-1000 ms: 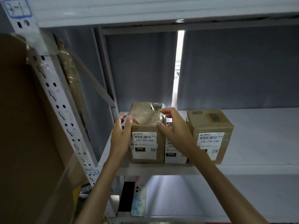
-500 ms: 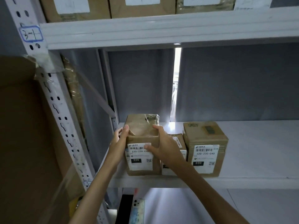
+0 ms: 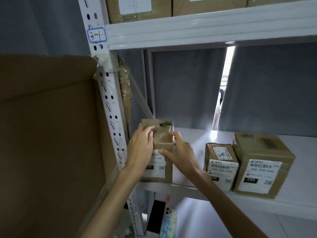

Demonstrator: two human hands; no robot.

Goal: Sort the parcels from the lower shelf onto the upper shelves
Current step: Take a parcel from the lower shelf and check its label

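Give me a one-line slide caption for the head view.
Both hands, left hand and right hand, hold a taped parcel upright at the shelf's left end.

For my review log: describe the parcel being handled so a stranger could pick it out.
On the white shelf under the "3-1" tag, three brown parcels stand. It is the leftmost parcel, beside the upright, both hands on it, with glossy tape across its top.

A white metal shelf [image 3: 197, 189] carries 3 taped cardboard parcels along its front edge. The tall parcel [image 3: 163, 143] stands at the left end, close to the perforated upright [image 3: 109, 107]. Well apart to its right, a small parcel [image 3: 221, 166] and a larger parcel [image 3: 262, 165] stand touching side by side. Above, an upper shelf [image 3: 205, 30] holds more cardboard boxes [image 3: 209, 7].
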